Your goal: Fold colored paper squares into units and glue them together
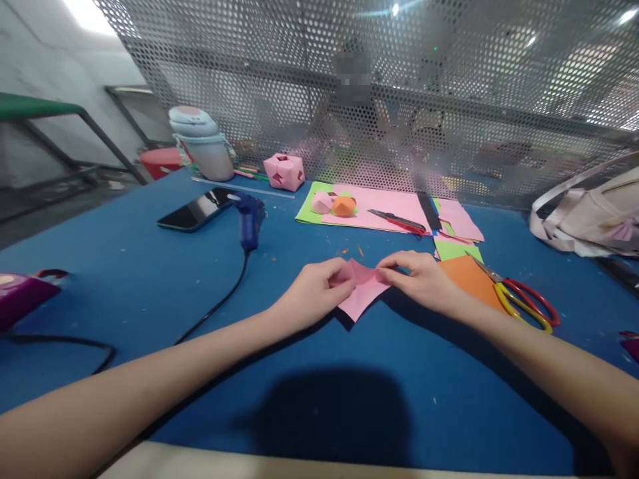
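Note:
A small square of pink paper (pixel 360 299), creased and slightly cupped, is held between both hands just above the blue table. My left hand (pixel 319 287) pinches its left corner between thumb and fingers. At the right corner, my right hand (pixel 412 274) grips the paper the same way. Tiny orange scraps (pixel 360 250) lie just beyond the paper. To the right of my right hand rest an orange paper sheet (pixel 469 279) and scissors (pixel 519 303) with red and yellow handles, their blades over the sheet.
A blue glue gun (pixel 248 219) with a black cord and a phone (pixel 197 209) lie left. Farther back are a folded pink paper box (pixel 283 171), a bottle (pixel 204 150), stacked paper (pixel 384 199) and a utility knife (pixel 399 221). A perforated metal screen (pixel 279 86) borders the table (pixel 210 392); a bag (pixel 589 206) sits right.

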Available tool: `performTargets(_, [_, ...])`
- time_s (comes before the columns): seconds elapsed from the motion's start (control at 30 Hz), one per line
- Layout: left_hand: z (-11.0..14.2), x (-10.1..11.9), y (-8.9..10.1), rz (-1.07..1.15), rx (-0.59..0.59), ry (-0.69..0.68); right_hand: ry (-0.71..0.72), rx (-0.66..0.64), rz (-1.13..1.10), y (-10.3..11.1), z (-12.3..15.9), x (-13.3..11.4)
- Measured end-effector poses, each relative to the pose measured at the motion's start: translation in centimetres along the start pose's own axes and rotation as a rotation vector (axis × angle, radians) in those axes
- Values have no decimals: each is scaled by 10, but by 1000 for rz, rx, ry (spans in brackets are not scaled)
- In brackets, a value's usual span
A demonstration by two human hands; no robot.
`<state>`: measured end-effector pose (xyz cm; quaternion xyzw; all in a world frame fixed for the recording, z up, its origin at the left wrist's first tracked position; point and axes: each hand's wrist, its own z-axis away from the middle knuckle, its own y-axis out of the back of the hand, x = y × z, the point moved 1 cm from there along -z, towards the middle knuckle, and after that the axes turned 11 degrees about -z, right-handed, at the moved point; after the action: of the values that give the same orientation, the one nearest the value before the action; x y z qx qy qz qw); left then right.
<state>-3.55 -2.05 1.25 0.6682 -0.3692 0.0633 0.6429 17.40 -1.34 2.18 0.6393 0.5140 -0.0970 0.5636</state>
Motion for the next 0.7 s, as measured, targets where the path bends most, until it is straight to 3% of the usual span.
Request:
performTargets(0.1, [0,-6,6,52,66,86,-85,81,-131,7,-7,0])
performTargets(0.2, [-2,-10,8,93,144,134,-196,279,-220,16,-9,10])
performTargets(0.27, [-3,-11,6,132,197,156,-307,341,-401,15,-9,16])
performTargets(0.43, [-2,-6,-1,311,222,154,-521,160,-854,-20,-6,7])
performTargets(0.57, [3,-2,-6,600,148,244,-466,104,-810,-37,0,-1])
performTargets(0.7, [3,-1,-15,990,106,297,-448,109,-771,-33,7,1])
